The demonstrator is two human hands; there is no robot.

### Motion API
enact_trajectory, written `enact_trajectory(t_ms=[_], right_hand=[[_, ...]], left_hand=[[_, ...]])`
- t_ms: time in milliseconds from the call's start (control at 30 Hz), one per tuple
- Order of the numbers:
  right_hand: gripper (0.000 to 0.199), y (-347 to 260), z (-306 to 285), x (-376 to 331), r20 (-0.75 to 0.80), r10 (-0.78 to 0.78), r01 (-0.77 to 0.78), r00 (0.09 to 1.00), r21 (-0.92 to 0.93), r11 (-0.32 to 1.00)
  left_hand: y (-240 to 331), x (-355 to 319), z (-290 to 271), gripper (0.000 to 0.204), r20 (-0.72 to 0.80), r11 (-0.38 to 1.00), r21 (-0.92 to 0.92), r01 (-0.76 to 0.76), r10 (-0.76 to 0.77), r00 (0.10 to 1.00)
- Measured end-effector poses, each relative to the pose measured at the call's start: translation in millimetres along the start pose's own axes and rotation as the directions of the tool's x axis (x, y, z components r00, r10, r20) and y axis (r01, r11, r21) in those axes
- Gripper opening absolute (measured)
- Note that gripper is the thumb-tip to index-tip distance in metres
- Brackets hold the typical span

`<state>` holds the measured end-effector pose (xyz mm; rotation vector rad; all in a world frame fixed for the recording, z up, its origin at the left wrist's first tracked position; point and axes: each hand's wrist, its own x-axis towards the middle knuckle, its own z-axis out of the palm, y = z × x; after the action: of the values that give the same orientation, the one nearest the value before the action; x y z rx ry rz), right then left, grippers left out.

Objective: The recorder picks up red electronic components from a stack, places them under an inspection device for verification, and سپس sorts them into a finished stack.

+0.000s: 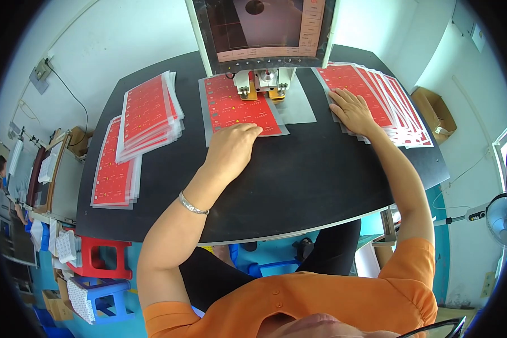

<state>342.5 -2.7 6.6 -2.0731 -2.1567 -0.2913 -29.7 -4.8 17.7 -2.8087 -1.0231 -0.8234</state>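
- By the left grip (234, 147), fingers are gathered over the near edge of a red sheet (225, 110); whether the edge is pinched or only pressed cannot be told, since the fingertips are turned down.
- The red sheet is laid directly beyond the left grip, flat, with a pale margin showing around it; its far right part is hidden, so its long axis cannot be told surely.
- By the left grip the red sheet is touched; the right grip (352, 110) is set well apart from it, off to the right.
- Just beyond the left grip, the sheet is overhung by a machine head (266, 83), under a screen (267, 25); a grey panel (299, 107) is seen to the right.
- The right grip is spread, palm down, on the left side of a fanned stack (374, 104) of red sheets; nothing is seen clamped in it.
- Left of the left grip, two overlapping piles (146, 110) of similar sheets are placed.
- Everything is carried by a black desk (298, 186), its bare part lying nearer the body than either grip.
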Motion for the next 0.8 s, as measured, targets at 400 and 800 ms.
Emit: enact_trajectory(t_ms=[400, 800], right_hand=[[0.054, -3, 10, 0, -0.129, 0.021, -0.014, 0.991, 0.056, 0.998], [0.024, -2, 2, 3, -0.48, -0.064, 0.264, 0.875, 0.363, 0.894]], left_hand=[[-43, 34, 38, 0.031, -0.031, 0.979, 0.193, 0.062, -0.057, 0.998], [-47, 31, 39, 0.036, -0.058, 0.989, 0.126, 0.083, -0.077, 0.995]])
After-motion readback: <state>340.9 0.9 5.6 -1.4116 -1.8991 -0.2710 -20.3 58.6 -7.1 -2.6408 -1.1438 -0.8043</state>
